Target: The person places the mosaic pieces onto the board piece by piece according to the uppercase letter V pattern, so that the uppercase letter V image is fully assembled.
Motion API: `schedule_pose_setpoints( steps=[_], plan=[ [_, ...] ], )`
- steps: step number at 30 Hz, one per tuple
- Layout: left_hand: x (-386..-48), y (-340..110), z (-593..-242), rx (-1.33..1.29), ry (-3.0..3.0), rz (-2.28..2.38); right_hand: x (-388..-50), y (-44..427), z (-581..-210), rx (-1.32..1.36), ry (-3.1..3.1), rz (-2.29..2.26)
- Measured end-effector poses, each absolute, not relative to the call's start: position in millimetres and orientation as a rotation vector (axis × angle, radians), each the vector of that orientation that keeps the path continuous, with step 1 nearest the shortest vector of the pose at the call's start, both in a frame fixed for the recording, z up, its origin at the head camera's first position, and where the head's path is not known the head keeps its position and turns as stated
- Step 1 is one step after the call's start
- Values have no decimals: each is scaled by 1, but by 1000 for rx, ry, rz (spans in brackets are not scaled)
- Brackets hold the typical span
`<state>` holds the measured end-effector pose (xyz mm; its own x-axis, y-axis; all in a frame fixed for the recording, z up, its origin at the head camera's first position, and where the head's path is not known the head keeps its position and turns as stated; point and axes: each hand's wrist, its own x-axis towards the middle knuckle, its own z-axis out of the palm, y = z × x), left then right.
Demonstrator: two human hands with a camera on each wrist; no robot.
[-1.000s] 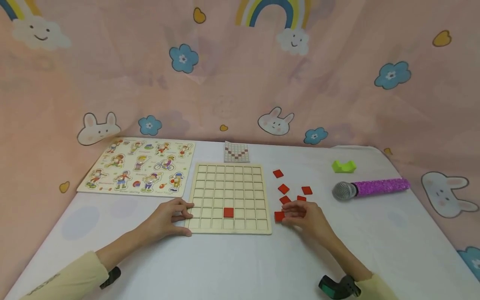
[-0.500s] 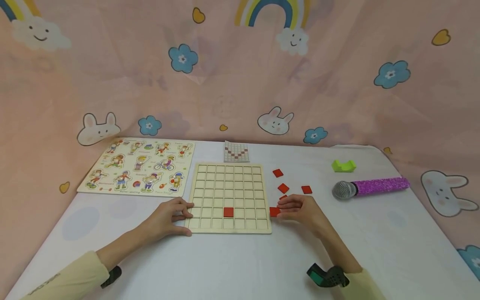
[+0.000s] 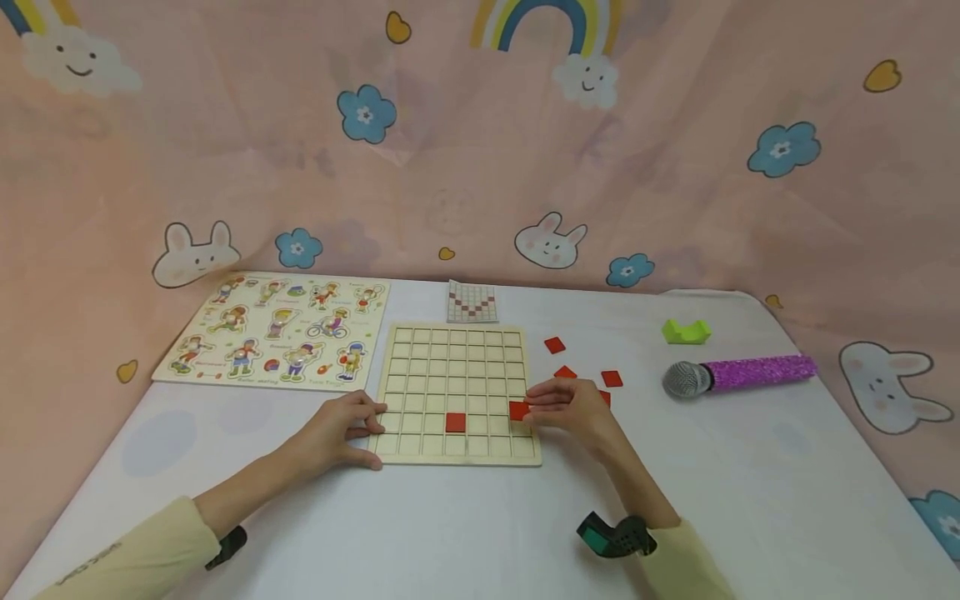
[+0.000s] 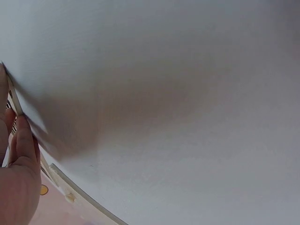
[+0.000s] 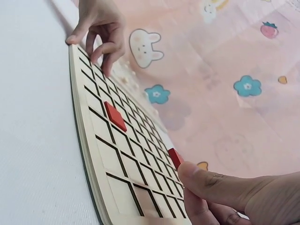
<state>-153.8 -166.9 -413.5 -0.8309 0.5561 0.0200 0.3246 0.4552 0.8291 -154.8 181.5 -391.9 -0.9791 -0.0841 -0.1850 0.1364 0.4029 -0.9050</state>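
Observation:
A pale wooden grid board point(image 3: 427, 450) lies mid-table, with one red square tile point(image 3: 455, 422) set in a cell near its front edge. My left hand point(image 3: 333, 433) holds the board's left side, its thumb at the near corner and bent fingers along the edge. In the right wrist view the same left hand point(image 5: 104, 33) shows at the board's end. Over the board's right side, my right hand point(image 3: 573, 412) pinches another red tile point(image 3: 518, 411) between thumb and fingertips. That tile point(image 5: 176, 158) appears tilted and raised above the cells in the right wrist view.
Several loose red tiles point(image 3: 612, 379) lie right of the board. Behind it stands a small pattern card point(image 3: 472, 302). A picture puzzle board point(image 3: 273, 333) lies at the back left. Farther right are a purple microphone point(image 3: 761, 373) and a green curved block point(image 3: 686, 332).
My right hand has drawn a red tile from the loose pile leftward and over the board's right columns. My left hand has stayed at the board's left edge.

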Motion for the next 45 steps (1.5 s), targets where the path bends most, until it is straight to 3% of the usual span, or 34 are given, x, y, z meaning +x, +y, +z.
schedule_pose_setpoints(
  steps=[45],
  plan=[
    [-153, -167, -413, 837, 2493, 1279, -176, 94, -407, -131, 2450, -1719]
  ],
)
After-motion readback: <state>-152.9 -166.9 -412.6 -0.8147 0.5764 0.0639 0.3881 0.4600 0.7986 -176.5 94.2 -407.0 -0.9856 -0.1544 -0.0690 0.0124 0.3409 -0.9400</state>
